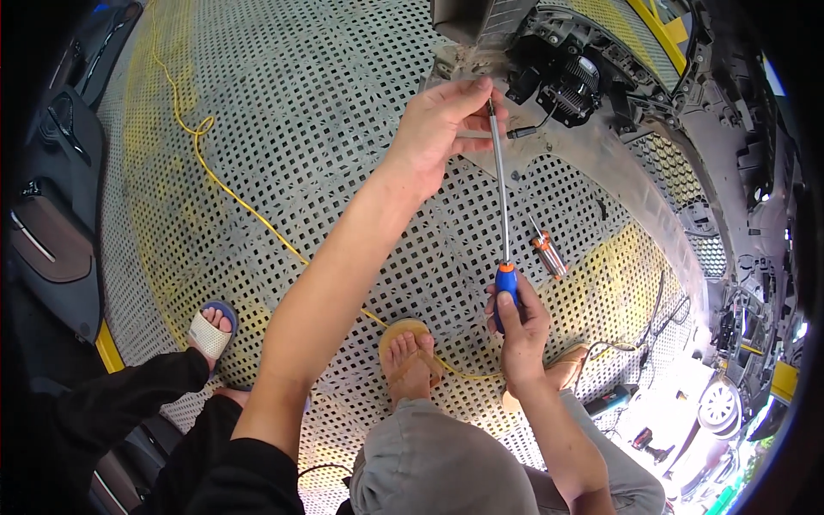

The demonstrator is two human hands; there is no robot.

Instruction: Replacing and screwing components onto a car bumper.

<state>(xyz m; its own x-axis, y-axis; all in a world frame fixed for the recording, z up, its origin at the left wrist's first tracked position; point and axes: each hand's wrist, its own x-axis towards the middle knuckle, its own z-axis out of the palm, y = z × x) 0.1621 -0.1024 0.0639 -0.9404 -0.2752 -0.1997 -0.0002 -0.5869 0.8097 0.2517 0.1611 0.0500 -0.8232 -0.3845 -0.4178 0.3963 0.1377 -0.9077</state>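
My right hand [522, 330] is closed round the blue and orange handle of a long screwdriver [502, 184]. The steel shaft points away from me, up to my left hand [442, 120]. There my left thumb and fingers are bent together round the tip; whatever small thing they may pinch is hidden. Beside those fingers, a black plug [520, 133] on a short cable hangs from a black finned unit [571, 90] on the large car part. A second screwdriver, with a clear and orange handle [549, 257], lies on the grid floor between my hands and the car part.
The large grey car panel [635, 172] curves along the right side. A yellow cable [249, 216] crosses the perforated floor [283, 103]. Dark door panels [56, 215] stand at left, near another person's sandalled foot [211, 330]. A power drill [648, 442] lies lower right.
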